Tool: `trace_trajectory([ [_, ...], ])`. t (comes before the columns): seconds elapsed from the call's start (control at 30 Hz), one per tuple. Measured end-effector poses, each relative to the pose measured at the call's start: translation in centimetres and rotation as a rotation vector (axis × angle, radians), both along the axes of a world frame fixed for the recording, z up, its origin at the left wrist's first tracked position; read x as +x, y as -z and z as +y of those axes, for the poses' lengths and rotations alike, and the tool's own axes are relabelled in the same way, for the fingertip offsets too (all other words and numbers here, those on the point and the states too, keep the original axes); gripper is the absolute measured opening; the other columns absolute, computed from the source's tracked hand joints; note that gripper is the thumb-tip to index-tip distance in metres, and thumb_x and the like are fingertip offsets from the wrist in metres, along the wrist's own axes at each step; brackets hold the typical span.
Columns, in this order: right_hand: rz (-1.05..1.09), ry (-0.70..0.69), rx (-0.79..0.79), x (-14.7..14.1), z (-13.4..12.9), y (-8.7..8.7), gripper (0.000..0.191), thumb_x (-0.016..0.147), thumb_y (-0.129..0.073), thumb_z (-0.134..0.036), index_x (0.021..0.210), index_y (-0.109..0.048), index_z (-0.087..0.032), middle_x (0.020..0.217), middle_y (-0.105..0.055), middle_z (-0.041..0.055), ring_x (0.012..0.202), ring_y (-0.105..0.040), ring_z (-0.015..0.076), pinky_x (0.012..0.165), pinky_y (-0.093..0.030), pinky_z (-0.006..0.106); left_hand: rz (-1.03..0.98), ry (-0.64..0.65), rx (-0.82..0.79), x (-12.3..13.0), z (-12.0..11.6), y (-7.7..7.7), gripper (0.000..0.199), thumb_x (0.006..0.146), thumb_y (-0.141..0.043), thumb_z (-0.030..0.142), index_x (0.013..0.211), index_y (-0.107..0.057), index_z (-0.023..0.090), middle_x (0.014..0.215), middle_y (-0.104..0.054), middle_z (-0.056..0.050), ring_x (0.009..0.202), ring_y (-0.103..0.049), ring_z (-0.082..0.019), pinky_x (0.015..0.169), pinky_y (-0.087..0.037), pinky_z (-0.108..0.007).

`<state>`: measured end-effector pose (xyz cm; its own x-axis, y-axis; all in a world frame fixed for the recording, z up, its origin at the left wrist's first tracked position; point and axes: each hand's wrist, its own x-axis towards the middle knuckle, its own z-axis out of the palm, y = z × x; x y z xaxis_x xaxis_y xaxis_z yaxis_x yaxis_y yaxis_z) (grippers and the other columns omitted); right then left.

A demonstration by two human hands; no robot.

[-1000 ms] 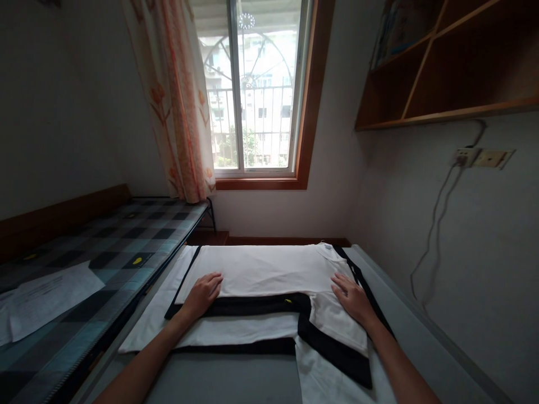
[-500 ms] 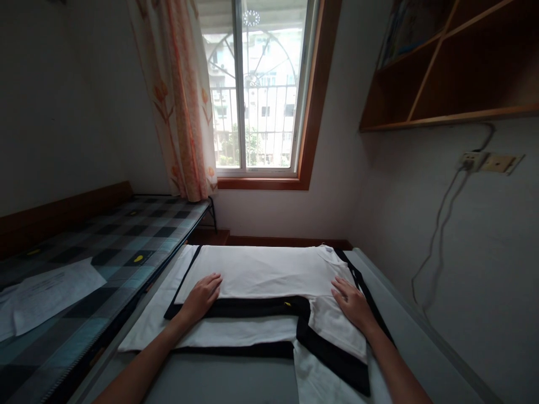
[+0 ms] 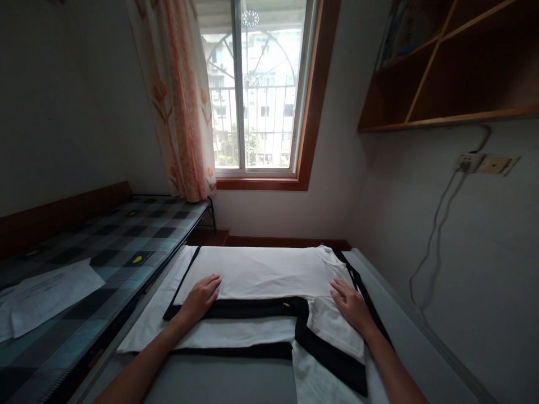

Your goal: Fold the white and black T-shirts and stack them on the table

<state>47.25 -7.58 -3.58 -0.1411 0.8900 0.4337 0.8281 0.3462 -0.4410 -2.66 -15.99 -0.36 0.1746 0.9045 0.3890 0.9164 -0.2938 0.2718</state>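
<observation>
A white T-shirt (image 3: 269, 272) lies flat on a grey-topped table (image 3: 219, 379), its neckline towards the right. Black fabric (image 3: 256, 308) with a small yellow mark shows along its near edge and under its sleeve. Beneath these lies more white cloth (image 3: 244, 332), with another black strip along its near side. My left hand (image 3: 202, 294) rests palm down on the left part of the shirt, fingers stretched out. On the right, near the neckline and sleeve, my right hand (image 3: 351, 303) lies flat with fingers extended. Neither hand grips anything visible.
A bed with a checked mattress (image 3: 168, 216) stands at the left, papers (image 3: 54, 297) lying on it. A curtain (image 3: 181, 112) hangs beside the window (image 3: 269, 106). Wooden shelves (image 3: 446, 84) and a wall socket (image 3: 471, 163) with a hanging cord are on the right.
The view has shifted very slightly. Both hands stay flat on the shirt, and the cloth looks the same.
</observation>
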Motion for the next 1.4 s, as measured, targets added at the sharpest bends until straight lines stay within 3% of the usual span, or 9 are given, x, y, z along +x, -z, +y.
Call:
trace_trajectory([
  [0.77, -0.016, -0.019, 0.001, 0.2, 0.7, 0.2, 0.045, 0.086, -0.044, -0.041, 0.109, -0.071, -0.013, 0.127, -0.061, 0.0155, 0.123, -0.054, 0.0274, 0.106, -0.04, 0.045, 0.045, 0.003, -0.005, 0.0, 0.5, -0.2, 0.035, 0.092, -0.043, 0.027, 0.119, -0.063, 0.02, 0.131, -0.059, -0.007, 0.122, -0.054, -0.021, 0.106, -0.042, -0.039],
  [0.93, -0.112, 0.003, 0.094, -0.5, 0.9, -0.4, 0.044, 0.089, -0.043, -0.042, 0.112, -0.069, -0.014, 0.127, -0.062, 0.0145, 0.125, -0.052, 0.0283, 0.106, -0.038, 0.047, 0.126, -0.121, -0.037, -0.4, 0.4, -0.4, 0.041, 0.093, -0.043, 0.039, 0.124, -0.061, 0.019, 0.136, -0.055, -0.01, 0.127, -0.049, -0.025, 0.109, -0.037, -0.041],
  [1.03, -0.152, -0.013, 0.134, -1.2, 0.7, -0.8, 0.048, 0.092, -0.041, -0.044, 0.122, -0.063, -0.014, 0.137, -0.054, 0.0145, 0.132, -0.043, 0.0277, 0.109, -0.035, 0.047, 0.181, -0.217, -0.075, -0.8, 0.3, -0.3, 0.048, 0.093, -0.041, 0.048, 0.13, -0.057, 0.021, 0.141, -0.05, -0.01, 0.134, -0.041, -0.027, 0.111, -0.031, -0.046],
  [1.13, -0.216, -0.036, 0.064, -1.9, 0.3, -0.9, 0.054, 0.092, -0.04, -0.048, 0.132, -0.056, -0.015, 0.145, -0.045, 0.0147, 0.137, -0.036, 0.0286, 0.109, -0.034, 0.046, 0.204, -0.264, -0.128, -1.0, 0.2, -0.2, 0.053, 0.092, -0.04, 0.052, 0.136, -0.051, 0.024, 0.147, -0.043, -0.007, 0.138, -0.034, -0.028, 0.113, -0.026, -0.048],
  [1.23, -0.293, -0.046, -0.054, -2.2, -0.2, -0.8, 0.054, 0.092, -0.04, -0.05, 0.133, -0.056, -0.017, 0.144, -0.046, 0.0145, 0.136, -0.037, 0.0303, 0.109, -0.032, 0.048, 0.221, -0.272, -0.15, -1.1, 0.1, 0.1, 0.053, 0.093, -0.04, 0.052, 0.138, -0.048, 0.026, 0.15, -0.039, -0.006, 0.14, -0.031, -0.029, 0.113, -0.025, -0.05],
  [1.4, -0.312, -0.052, -0.097, -2.1, -0.5, -0.8, 0.054, 0.093, -0.038, -0.049, 0.133, -0.056, -0.018, 0.143, -0.047, 0.0142, 0.136, -0.037, 0.0294, 0.109, -0.032, 0.047, 0.229, -0.238, -0.091, -1.3, 0.2, 0.1, 0.049, 0.093, -0.041, 0.048, 0.134, -0.053, 0.024, 0.146, -0.044, -0.009, 0.137, -0.035, -0.031, 0.11, -0.029, -0.053],
])
